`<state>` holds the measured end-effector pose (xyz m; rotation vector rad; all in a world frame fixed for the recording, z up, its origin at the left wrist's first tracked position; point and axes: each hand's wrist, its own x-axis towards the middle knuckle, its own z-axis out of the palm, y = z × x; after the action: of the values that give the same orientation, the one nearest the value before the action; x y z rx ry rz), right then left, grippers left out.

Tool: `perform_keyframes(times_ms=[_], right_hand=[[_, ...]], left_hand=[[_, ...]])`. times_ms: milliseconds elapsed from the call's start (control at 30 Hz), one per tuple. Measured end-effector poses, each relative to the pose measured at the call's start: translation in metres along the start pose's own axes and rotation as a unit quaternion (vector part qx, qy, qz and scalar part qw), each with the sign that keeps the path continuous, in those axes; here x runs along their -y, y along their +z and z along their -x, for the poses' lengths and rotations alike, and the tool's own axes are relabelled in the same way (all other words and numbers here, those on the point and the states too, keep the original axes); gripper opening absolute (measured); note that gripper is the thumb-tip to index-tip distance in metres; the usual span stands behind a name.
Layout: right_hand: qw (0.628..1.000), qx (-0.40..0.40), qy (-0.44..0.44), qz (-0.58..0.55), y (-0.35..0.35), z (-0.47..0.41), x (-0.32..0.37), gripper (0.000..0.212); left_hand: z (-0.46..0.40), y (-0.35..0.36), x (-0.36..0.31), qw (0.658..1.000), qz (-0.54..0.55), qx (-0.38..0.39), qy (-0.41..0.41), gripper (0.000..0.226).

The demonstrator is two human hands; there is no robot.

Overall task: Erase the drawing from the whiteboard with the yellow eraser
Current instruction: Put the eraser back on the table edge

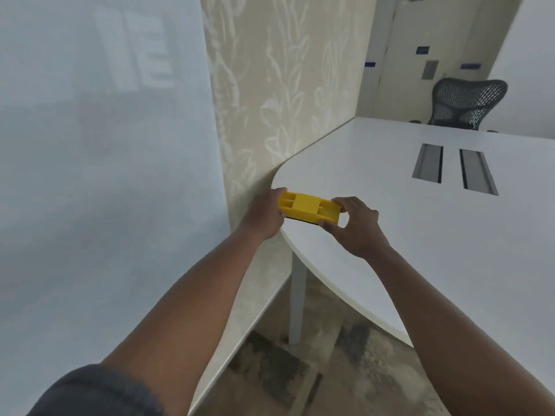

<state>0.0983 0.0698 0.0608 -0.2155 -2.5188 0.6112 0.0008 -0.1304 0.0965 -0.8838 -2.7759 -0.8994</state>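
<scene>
Yellow eraser [303, 209]: gripped at either end by left hand [264, 214] and right hand [354, 226], above table [390, 235]. Whiteboard [90, 175]: no drawing visible; erasing status indeterminate.

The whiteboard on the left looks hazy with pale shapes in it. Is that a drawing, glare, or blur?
In the head view the whiteboard carries soft, pale reflections, not clear pen lines; no drawing is legible. The wide lens bends the table edge, while the yellow eraser, gripped by the left hand and right hand, stays fairly sharp.
</scene>
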Motion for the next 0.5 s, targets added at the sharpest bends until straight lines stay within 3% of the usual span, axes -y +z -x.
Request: perform_keyframes(times_ms=[267, 500], right_hand=[[0.991, 0.046, 0.121, 0.031, 0.023, 0.031, -0.125, 0.062], [0.982, 0.078, 0.165, 0.04, 0.036, 0.052, -0.165, 0.056]], left_hand=[[-0.052, 0.139, -0.027, 0.994, 0.007, 0.109, 0.019, 0.059], [-0.06, 0.195, -0.029, 0.985, -0.015, 0.17, 0.029, 0.059]])
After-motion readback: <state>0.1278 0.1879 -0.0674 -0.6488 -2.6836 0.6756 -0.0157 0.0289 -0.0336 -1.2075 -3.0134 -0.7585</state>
